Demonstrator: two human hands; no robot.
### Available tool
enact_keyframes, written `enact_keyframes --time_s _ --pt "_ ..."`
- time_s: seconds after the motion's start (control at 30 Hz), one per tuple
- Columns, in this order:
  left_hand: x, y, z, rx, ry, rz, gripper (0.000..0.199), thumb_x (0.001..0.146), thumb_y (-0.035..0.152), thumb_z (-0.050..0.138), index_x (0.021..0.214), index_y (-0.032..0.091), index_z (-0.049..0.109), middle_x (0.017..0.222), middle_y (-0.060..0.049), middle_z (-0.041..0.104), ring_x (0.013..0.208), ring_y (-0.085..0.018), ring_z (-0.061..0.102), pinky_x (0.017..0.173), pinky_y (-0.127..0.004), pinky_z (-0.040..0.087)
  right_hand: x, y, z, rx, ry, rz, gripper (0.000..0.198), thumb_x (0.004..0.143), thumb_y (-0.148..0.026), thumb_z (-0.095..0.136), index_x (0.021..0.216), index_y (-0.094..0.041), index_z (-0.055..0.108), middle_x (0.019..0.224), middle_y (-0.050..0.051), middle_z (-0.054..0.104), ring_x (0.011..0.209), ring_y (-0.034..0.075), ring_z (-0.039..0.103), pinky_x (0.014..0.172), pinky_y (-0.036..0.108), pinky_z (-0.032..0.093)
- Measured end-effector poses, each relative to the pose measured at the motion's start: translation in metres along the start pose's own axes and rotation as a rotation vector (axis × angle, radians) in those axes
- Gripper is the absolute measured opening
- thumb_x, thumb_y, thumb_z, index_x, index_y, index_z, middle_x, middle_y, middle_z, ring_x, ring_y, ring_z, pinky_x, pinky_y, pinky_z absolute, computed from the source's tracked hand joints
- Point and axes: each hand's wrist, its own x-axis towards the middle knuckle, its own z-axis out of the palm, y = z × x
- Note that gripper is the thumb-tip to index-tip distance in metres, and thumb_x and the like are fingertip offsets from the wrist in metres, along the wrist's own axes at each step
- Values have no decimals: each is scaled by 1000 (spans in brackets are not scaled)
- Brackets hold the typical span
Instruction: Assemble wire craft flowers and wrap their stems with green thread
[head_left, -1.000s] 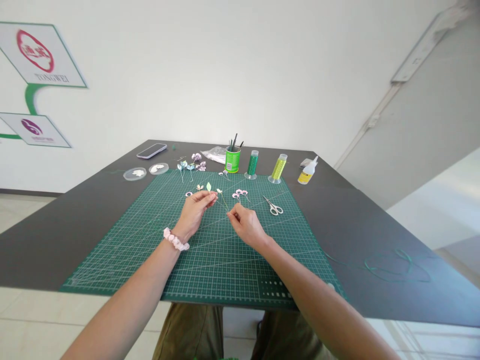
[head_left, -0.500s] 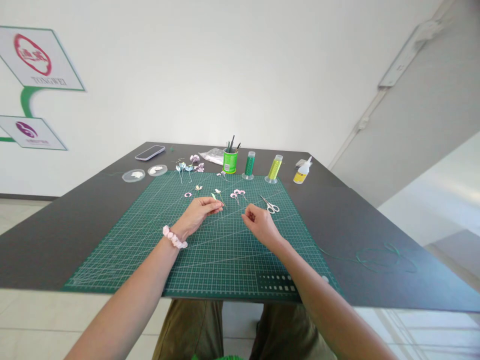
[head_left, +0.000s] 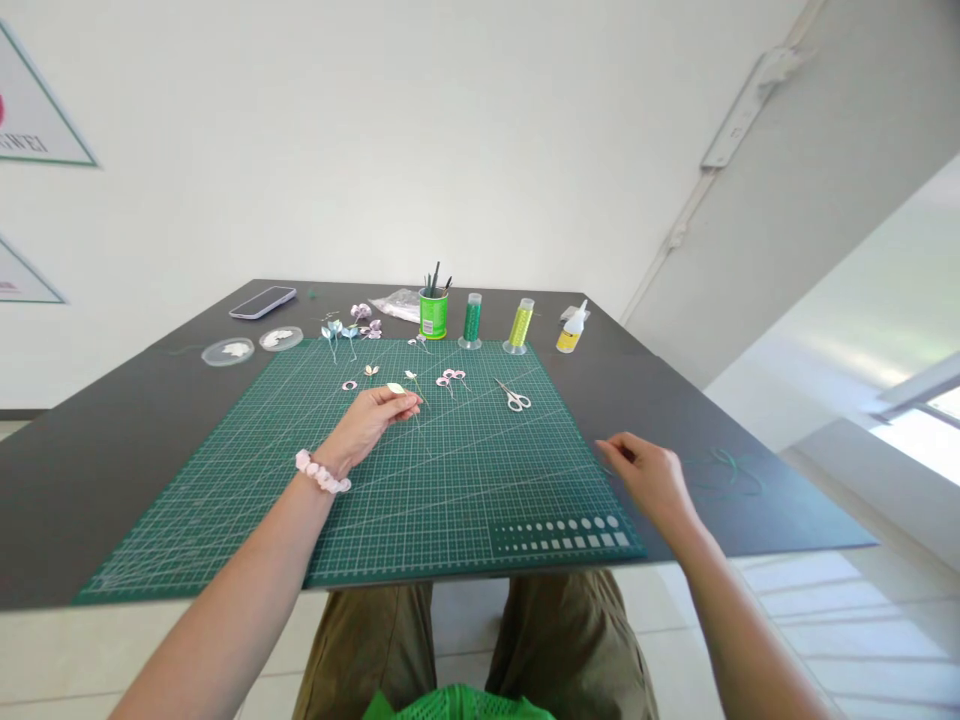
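My left hand (head_left: 379, 412) is above the middle of the cutting mat (head_left: 360, 520), thumb and fingers pinched on a small pale green leaf (head_left: 396, 388) with a thin stem. Close to its fingertips is a small white flower (head_left: 410, 375) on a wire; whether it is held too, I cannot make out. Past the mat's right edge, my right hand (head_left: 646, 475) is closed in a pinch by a green thread (head_left: 724, 462), which lies in loose loops behind it. Scissors (head_left: 514, 398) and pink looped petals on wires (head_left: 450, 378) lie beyond the hands.
Along the back stand a green can of tools (head_left: 433, 315), a green spool (head_left: 471, 322), a yellow-green spool (head_left: 520, 327) and a glue bottle (head_left: 572, 330). Blue flowers (head_left: 341, 332), shallow dishes (head_left: 227, 352) and a phone (head_left: 262, 302) are at the left.
My right hand has moved right and nearer, from above the mat to beyond its right edge. The left hand keeps its pinch on the leaf. The view has turned somewhat right.
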Motion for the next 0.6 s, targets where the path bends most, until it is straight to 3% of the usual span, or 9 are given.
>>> enact_keyframes --time_s 0.07,0.17,0.27,0.43,0.6 --pt "0 0 -1 1 5 11 31 50 39 88 63 15 72 73 -5 72 66 -13 60 71 -30 50 4 16 -9 -65 -5 83 26 76 -44 54 63 -22 59 52 0 55 51 17 50 54 28 35" --pt "1 -1 -1 5 8 14 31 50 38 87 64 15 72 73 -6 72 66 -14 61 70 -30 50 14 24 -8 -112 -127 73 13 69 -35 61 67 -22 61 63 2 63 60 19 57 59 29 41" --pt "1 -1 -1 2 -6 2 30 51 37 87 64 14 72 73 -6 72 66 -13 61 70 -30 50 32 15 6 -201 -195 75 12 74 -31 60 76 -20 64 76 5 67 70 20 62 66 29 44" --pt "2 -3 -3 -9 -6 -9 31 50 36 88 65 14 72 70 -4 70 64 -11 59 69 -28 49 74 -2 36 -363 -184 160 24 82 -31 59 94 -12 68 103 18 67 93 26 64 77 33 46" --pt "4 -5 -3 4 -3 -6 32 50 38 87 65 14 72 70 -5 71 63 -12 58 67 -29 49 94 1 53 -396 -171 213 21 83 -17 54 91 -8 71 103 22 67 94 29 66 77 35 47"
